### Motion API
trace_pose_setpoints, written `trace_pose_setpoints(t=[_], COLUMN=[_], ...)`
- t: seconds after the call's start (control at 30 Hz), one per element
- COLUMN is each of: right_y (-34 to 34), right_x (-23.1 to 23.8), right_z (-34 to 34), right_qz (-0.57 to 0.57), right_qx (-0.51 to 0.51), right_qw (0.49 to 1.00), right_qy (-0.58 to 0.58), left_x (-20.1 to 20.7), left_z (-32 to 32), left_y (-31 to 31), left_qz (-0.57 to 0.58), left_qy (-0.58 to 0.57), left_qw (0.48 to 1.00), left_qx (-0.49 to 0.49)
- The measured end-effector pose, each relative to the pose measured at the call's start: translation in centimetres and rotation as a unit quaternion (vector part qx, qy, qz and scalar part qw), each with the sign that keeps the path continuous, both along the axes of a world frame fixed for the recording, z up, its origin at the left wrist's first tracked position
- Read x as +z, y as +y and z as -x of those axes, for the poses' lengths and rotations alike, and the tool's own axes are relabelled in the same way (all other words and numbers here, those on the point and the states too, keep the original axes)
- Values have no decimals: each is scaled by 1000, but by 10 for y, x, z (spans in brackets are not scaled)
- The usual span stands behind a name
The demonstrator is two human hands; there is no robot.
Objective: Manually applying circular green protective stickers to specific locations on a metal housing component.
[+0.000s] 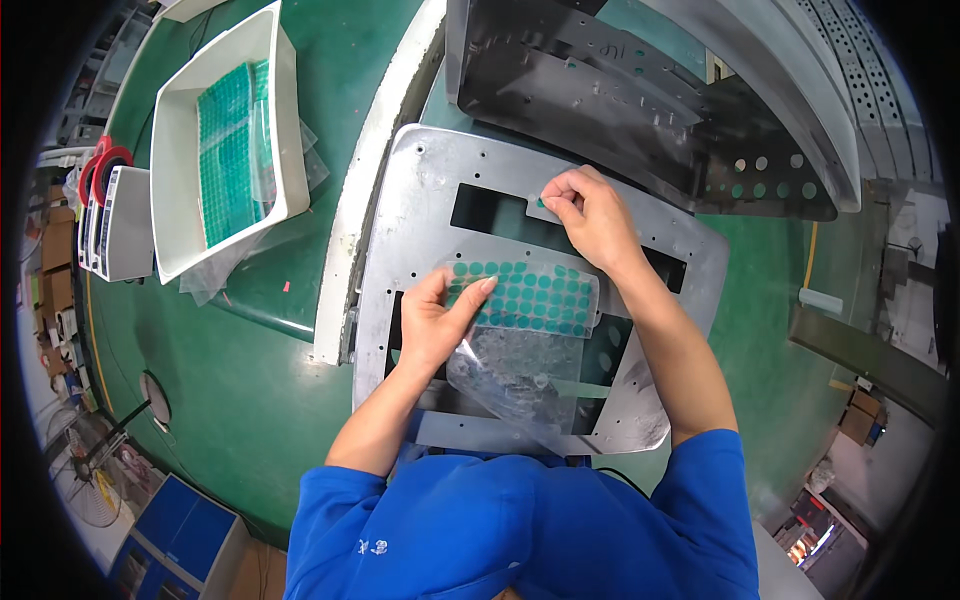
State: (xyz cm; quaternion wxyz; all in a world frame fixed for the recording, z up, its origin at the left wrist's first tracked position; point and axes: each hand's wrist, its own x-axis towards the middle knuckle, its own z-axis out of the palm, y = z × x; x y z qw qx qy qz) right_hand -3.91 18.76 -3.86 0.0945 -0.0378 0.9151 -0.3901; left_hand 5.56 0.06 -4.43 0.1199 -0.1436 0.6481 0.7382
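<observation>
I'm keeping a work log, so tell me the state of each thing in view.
Left hand: pinching the dotted sheet
Right hand: fingers nearly closed at a small green dot; grip unclear
Dotted sheet: green-dotted far part, clear near part
Metal panel: far cutout open
White bin: open, holding green sheets

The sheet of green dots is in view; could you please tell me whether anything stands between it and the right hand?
Nothing visible does: only the metal panel and its dark cutout show between the right hand and the sheet of green dots.
</observation>
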Motion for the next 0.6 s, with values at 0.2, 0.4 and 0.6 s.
trace_pose_setpoints(t=[0.2, 0.4, 0.6], right_y=[-5, -6, -7], right_x=[1, 0, 0], right_z=[2, 1, -1], right_qz=[-29, -54, -64], right_qx=[-7, -3, -2], right_qw=[999, 998, 997], right_qy=[11, 28, 51], left_x=[-5, -3, -2], left_z=[-1, 0, -1], left_y=[2, 3, 4], left_qz=[-1, 4, 2], left_qy=[45, 35, 40], left_qw=[999, 999, 999], left_qx=[21, 19, 25])
